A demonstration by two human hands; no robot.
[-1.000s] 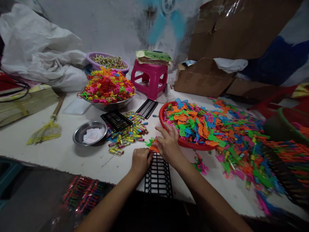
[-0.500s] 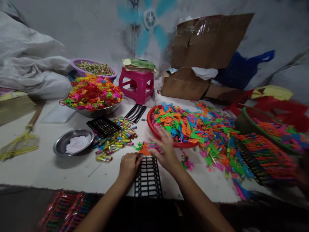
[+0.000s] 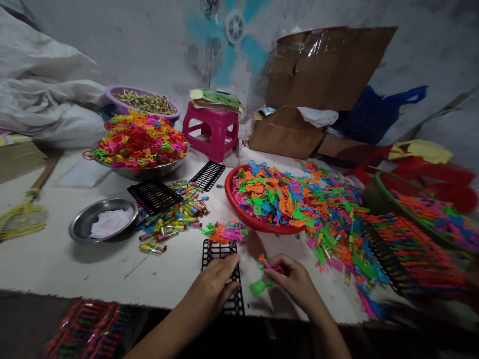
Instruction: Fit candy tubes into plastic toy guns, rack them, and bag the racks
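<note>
A black plastic grid rack (image 3: 209, 252) lies at the table's front edge, with colourful plastic pieces (image 3: 224, 232) set along its far end. Over the rack's middle rests my left hand (image 3: 217, 279), fingers stretched out and thumb apart, covering part of the grid. My right hand (image 3: 294, 280), to the right of the rack, pinches a few small plastic pieces (image 3: 263, 284) in green, pink and orange; their exact kind is unclear. Just beyond it stands a red basin (image 3: 239, 212) heaped with similar orange, green, blue and pink pieces.
Loose pieces (image 3: 333, 214) spread right of the basin, beside a filled rack (image 3: 415, 249) and a green basin (image 3: 370, 192). At left are printed tubes (image 3: 179, 219), a metal bowl (image 3: 80, 227) with paper, and a heaped metal basin (image 3: 145, 173). A pink stool (image 3: 217, 132) stands behind.
My right hand has come back from near the red basin toward the front and now holds plastic pieces. My left hand has moved from the rack's far end to its middle.
</note>
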